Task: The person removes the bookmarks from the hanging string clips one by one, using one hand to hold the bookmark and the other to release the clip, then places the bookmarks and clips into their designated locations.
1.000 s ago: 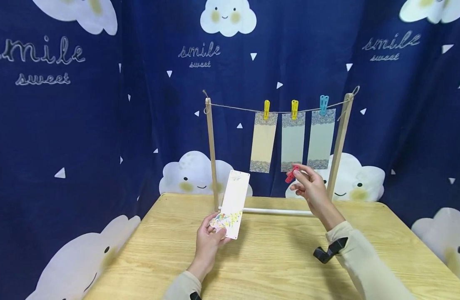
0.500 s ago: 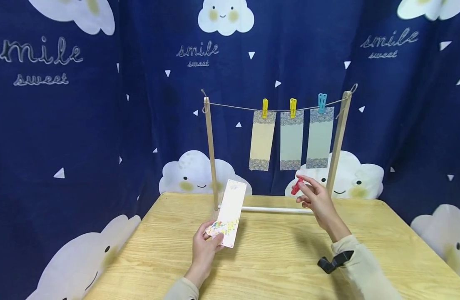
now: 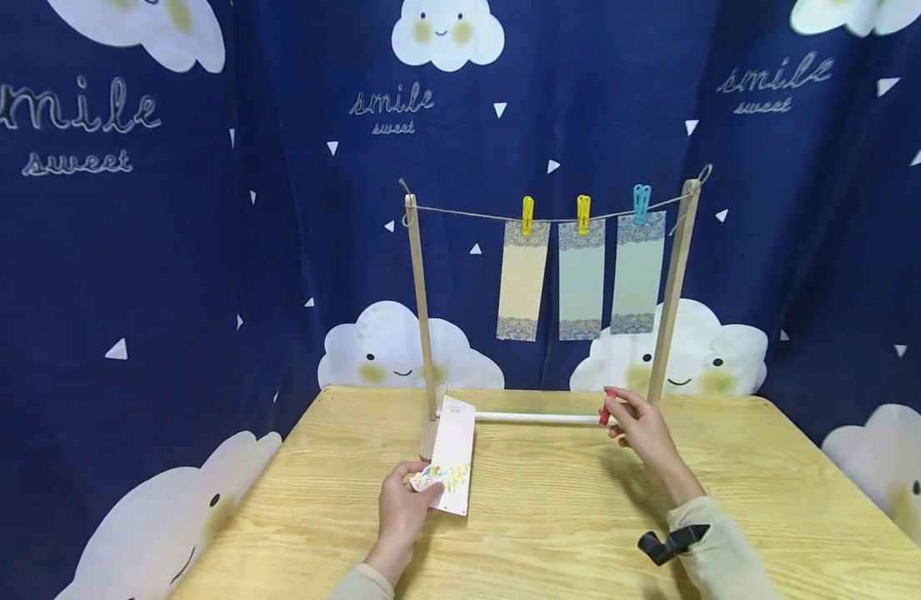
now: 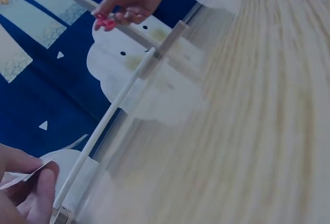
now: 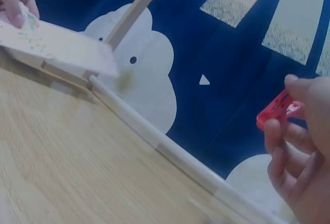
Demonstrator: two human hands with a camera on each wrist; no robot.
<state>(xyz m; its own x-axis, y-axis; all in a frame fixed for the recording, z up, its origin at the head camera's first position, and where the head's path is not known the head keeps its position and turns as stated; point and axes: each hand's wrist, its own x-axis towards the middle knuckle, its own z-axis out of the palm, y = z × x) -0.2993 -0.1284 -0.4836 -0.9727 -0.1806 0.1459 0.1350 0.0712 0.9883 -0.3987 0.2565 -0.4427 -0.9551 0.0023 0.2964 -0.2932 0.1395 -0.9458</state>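
Lower centre: left hand (image 3: pixel 404 506), pinching blossom-printed card (image 3: pixel 452 446). Lower right: right hand (image 3: pixel 647 432), pinching red clothespin (image 5: pixel 271 112); might drop if pinch slackens.

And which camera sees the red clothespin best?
The right wrist view: the red clothespin looks biggest there, pinched by the right hand. The head view shows it tiny in that hand; the left wrist view shows it small and blurry.

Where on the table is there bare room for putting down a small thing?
On the table, bare room lies between the left hand and right hand, before the white rod, and toward both side edges. Crowded: the left post's foot, partly hidden by the white card.
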